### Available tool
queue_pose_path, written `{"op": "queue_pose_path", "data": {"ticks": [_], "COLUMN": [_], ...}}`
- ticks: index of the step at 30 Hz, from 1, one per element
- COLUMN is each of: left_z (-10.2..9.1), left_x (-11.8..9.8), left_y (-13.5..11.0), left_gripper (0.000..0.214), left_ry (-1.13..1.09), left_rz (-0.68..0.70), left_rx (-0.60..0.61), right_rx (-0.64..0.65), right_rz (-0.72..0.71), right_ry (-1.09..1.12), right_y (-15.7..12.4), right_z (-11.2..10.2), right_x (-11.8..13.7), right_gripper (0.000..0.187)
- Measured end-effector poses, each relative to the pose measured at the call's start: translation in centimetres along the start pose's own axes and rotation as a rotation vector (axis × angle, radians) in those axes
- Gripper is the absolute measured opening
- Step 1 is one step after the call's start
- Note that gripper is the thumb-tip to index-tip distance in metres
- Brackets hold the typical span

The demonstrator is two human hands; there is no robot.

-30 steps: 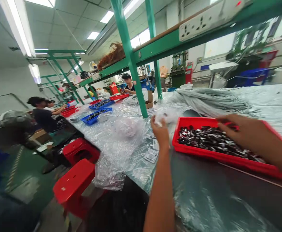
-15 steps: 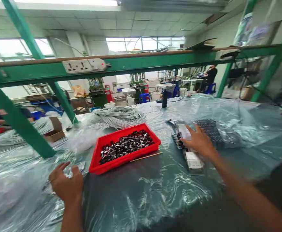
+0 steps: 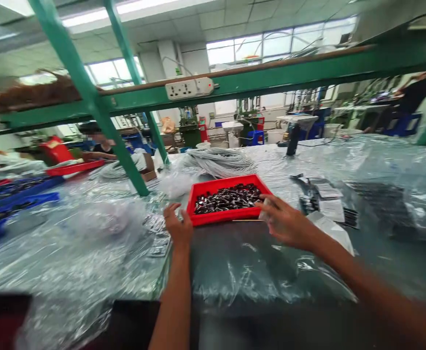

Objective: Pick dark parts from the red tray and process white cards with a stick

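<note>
Far to the left, blue trays point(image 3: 16, 200) sit on the plastic-covered surface point(image 3: 242, 243), and another person point(image 3: 98, 146) works behind a slanted green post point(image 3: 89, 97).

The left hand point(image 3: 178, 228) rests on the crumpled plastic sheeting point(image 3: 70, 253), just beside the near left corner of the red tray point(image 3: 227, 214). Its fingers are curled down next to some small flat packets point(image 3: 156, 239). I can't tell whether the grip has closed on anything.

The tray lies between the two hands and is heaped with small dark parts point(image 3: 229, 197). A coil of grey cable point(image 3: 216, 163) lies behind it.

The right hand point(image 3: 285, 224) is at the tray's near right corner, its fingers stretched toward the rim and touching it or nearly so. There is something pale under the fingertips, but it is too blurred to say whether the hand holds it.

The parts are small and glossy, so I'd say a fingertip pinch on one at a time would work better than a scoop, with the other hand steadying the tray so it doesn't slide on the slippery sheeting.

White cards point(image 3: 328, 204) and dark strips lie to the right, apart from both hands.
</note>
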State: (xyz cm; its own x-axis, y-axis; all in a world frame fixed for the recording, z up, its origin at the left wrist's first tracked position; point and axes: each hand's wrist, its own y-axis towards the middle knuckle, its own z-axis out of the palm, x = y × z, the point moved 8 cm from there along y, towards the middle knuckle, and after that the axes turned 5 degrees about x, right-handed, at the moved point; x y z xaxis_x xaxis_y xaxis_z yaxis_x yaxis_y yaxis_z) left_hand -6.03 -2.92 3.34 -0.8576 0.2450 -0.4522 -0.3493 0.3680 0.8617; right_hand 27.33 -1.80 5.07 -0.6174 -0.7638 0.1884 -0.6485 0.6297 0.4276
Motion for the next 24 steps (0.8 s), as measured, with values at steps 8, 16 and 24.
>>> {"op": "queue_pose_path", "data": {"ticks": [8, 16, 24], "left_z": [-0.9, 1.1, 2.5], "left_x": [-6.4, -10.0, -9.0], "left_y": [-9.0, -12.7, -12.5], "left_gripper": [0.034, 0.058, 0.054], "left_ry": [-0.041, 0.212, 0.21], "left_rz": [0.04, 0.061, 0.017], "left_rx": [0.577, 1.15, 1.089], "right_rx": [0.354, 0.334, -0.182], "right_rz": [0.044, 0.223, 0.345], "right_ry": [-0.011, 0.096, 1.555], "right_y": [2.4, 1.1, 5.6], "right_z": [10.9, 10.2, 7.7], "right_x": [-1.3, -6.0, 1.6], "right_gripper": [0.046, 0.021, 0.045]}}
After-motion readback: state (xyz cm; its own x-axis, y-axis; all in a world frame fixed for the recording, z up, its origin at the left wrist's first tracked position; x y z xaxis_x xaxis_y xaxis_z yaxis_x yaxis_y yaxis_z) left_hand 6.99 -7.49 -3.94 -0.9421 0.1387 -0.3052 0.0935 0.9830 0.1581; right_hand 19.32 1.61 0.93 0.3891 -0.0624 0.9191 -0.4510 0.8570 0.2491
